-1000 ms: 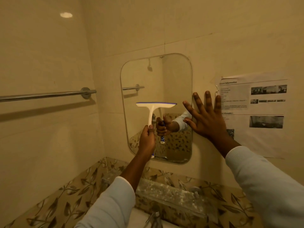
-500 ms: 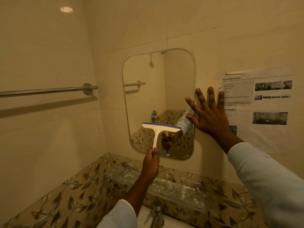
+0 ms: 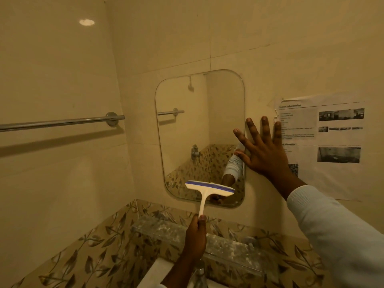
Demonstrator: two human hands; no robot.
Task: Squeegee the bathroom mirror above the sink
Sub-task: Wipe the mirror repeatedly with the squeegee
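Inspecting from the head view: the tiled wall (image 3: 270,48) carries the mirror (image 3: 187,132), a tall rounded rectangle above the sink (image 3: 153,275). Of the sink, only a pale corner shows at the bottom edge.

A printed notice (image 3: 324,138) is fixed just right of the mirror; its text is too small to read. A chrome towel rail (image 3: 62,122) runs along the side wall to the left. A cloudy glass shelf (image 3: 162,227) sits below the mirror, with the tap (image 3: 199,273) partly in view beneath it.

The right grip (image 3: 264,150), the person's right hand, lies flat with fingers spread. It presses the wall at the mirror's right edge, thumb and forefinger overlapping the glass. It holds nothing.

The left grip (image 3: 195,238) is clamped round the bottom end of the squeegee (image 3: 207,190) handle.

Key relation: the blade lies directly above the left grip, across the lower part of the mirror toward its right side. Its long axis is near horizontal, dipping slightly to the right. The handle hangs down past the mirror's bottom edge. In my judgement only a narrow strip of glass below the blade is left on this pass. The left grip is the working hand and the right merely braces.

Not determinable: whether the rubber edge touches the glass, and whether any water or streaks are on it.
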